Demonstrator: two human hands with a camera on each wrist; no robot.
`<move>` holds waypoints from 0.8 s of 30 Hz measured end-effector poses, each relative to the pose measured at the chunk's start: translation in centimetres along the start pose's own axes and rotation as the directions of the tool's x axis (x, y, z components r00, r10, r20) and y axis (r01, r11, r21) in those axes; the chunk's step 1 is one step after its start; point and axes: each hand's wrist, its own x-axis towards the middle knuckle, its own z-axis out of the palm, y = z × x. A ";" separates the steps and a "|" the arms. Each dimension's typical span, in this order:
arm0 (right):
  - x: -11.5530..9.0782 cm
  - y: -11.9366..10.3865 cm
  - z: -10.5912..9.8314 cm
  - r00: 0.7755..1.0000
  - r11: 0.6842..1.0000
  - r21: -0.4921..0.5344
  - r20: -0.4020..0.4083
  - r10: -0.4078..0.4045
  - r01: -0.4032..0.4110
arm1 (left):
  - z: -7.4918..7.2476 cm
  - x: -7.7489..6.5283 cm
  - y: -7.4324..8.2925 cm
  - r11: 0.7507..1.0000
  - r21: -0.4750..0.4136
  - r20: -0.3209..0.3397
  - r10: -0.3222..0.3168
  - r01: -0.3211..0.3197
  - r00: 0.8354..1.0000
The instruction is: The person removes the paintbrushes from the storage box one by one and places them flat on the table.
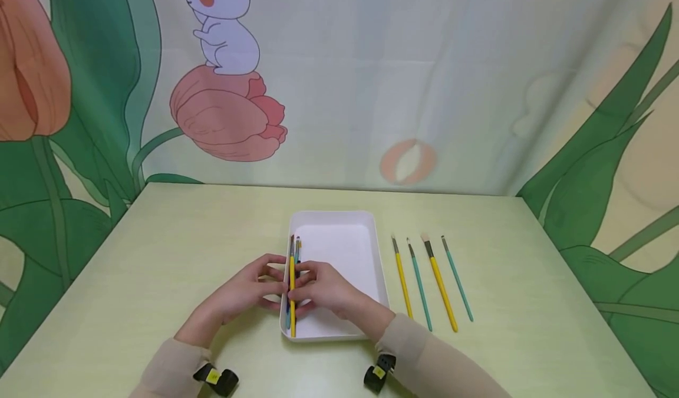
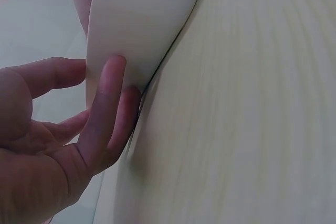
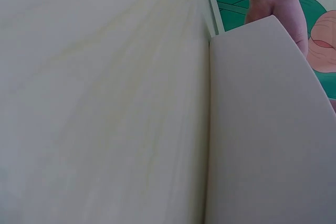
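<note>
A white tray (image 1: 339,250) lies on the table, with a few paintbrushes side by side along its left wall. One of these, a yellow-handled paintbrush (image 1: 293,298), lies nearest the right hand. My left hand (image 1: 246,289) is at the tray's left side. In the left wrist view, its fingers (image 2: 107,82) touch the tray's outer wall (image 2: 142,19) and rim. My right hand (image 1: 326,289) reaches over the tray from the right, its thumb and fingers around the yellow-handled paintbrush. The right wrist view does not show these fingertips; the tray's outer wall (image 3: 262,129) fills its right side.
To the right of the tray, a yellow paintbrush (image 1: 401,274), a teal paintbrush (image 1: 421,286), a thicker yellow paintbrush (image 1: 441,286) and another teal paintbrush (image 1: 458,280) lie spaced in a row. A printed curtain (image 1: 339,91) hangs behind the table (image 1: 530,303).
</note>
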 end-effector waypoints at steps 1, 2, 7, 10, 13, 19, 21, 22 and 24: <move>0.0 0.0 0.0 1.000 1.000 -0.001 -0.001 0.004 -0.004 | 0.0 0.0 0.0 1.000 0.001 0.004 0.004 -0.004 1.000; 0.0 0.0 -0.1 1.000 1.000 -0.004 -0.001 0.006 -0.006 | 0.0 0.0 -0.1 1.000 0.000 0.006 0.007 -0.007 1.000; 0.0 0.1 -0.3 1.000 1.000 -0.017 -0.001 0.006 -0.006 | -0.1 0.0 -0.2 1.000 0.009 0.005 0.017 -0.017 1.000; -0.1 0.1 -0.6 1.000 1.000 -0.024 0.003 0.003 -0.003 | -0.1 0.0 -0.1 1.000 0.020 -0.006 0.012 -0.011 1.000; -0.3 -0.1 -0.8 1.000 1.000 -0.030 0.008 0.008 -0.008 | 0.0 0.1 -0.1 0.999 0.038 -0.026 -0.002 0.003 1.000; -0.9 -1.0 -1.2 0.999 0.996 -0.081 -0.004 0.045 -0.045 | 0.1 0.1 0.1 0.998 0.065 -0.060 -0.023 0.027 0.998; -1.0 -1.2 -1.4 0.998 0.994 -0.098 -0.012 0.056 -0.057 | 0.0 -0.1 0.2 0.997 0.070 -0.064 -0.023 0.028 0.998; -1.1 -1.4 -1.6 0.998 0.993 -0.105 -0.016 0.058 -0.059 | 0.0 -0.1 0.3 0.997 0.074 -0.065 -0.024 0.028 0.998; -1.2 -1.6 -1.9 0.998 0.992 -0.112 -0.023 0.061 -0.064 | -0.1 -0.1 0.4 0.997 0.079 -0.067 -0.023 0.028 0.998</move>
